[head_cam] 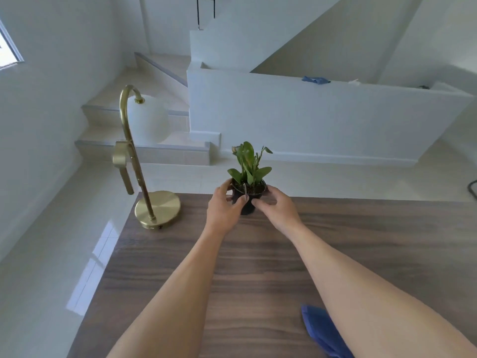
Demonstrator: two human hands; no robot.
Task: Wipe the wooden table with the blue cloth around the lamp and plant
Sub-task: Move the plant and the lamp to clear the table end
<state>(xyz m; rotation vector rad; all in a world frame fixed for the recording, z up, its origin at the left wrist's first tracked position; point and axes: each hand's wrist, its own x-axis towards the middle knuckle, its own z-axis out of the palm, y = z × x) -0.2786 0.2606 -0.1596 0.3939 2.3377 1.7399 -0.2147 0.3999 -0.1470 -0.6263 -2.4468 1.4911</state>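
Both hands closed around a small black pot near the far edge of the wooden surface (258,267): left hand (224,205) gripping its left side, right hand (277,206) gripping its right. Green plant (249,165) upright in the pot. Brass lamp (144,161) standing at the far left corner, well apart from the pot. Blue cloth (322,330) lying crumpled by the near edge, partly hidden beneath the right forearm, untouched by either hand.
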